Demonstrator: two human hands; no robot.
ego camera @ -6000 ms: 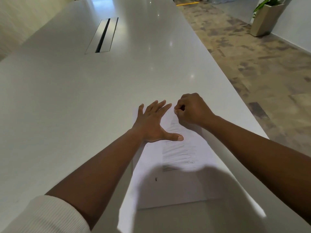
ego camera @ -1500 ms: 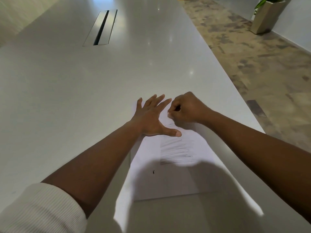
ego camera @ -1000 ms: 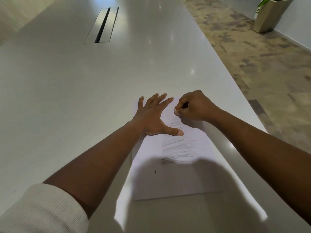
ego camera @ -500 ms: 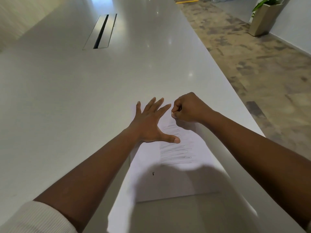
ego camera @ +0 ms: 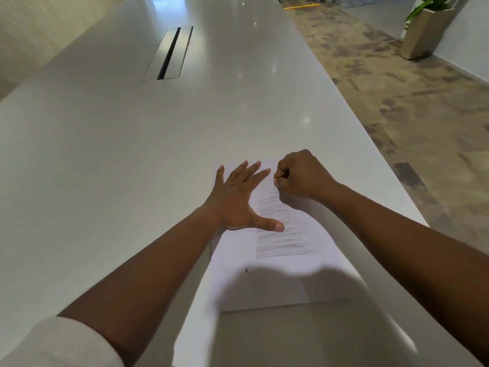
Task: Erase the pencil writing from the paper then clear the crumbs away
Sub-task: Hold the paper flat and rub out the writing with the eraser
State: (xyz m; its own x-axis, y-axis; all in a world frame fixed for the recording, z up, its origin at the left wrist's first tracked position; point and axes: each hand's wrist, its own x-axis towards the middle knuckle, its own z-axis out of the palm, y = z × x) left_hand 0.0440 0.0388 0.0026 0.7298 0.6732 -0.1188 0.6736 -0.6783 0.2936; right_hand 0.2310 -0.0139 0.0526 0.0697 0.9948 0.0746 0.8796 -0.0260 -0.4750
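Paper (ego camera: 277, 276) thin, light, prone to creasing; pinned flat by splayed left hand (ego camera: 238, 200).
Right hand (ego camera: 301, 176) fisted over writing (ego camera: 280, 234); eraser unseen, contents impossible to tell.

A white sheet of paper (ego camera: 280, 282) is laid flat on the desk (ego camera: 132, 154) near its right edge. Rows of grey looping pencil writing (ego camera: 281, 234) are seen across its middle, with a tiny dark speck (ego camera: 246, 270) below them.

An office meeting room is showing: long white counter (ego camera: 132, 154) with cable slot (ego camera: 169, 53), carpet floor (ego camera: 397, 102), potted plant (ego camera: 426, 25).
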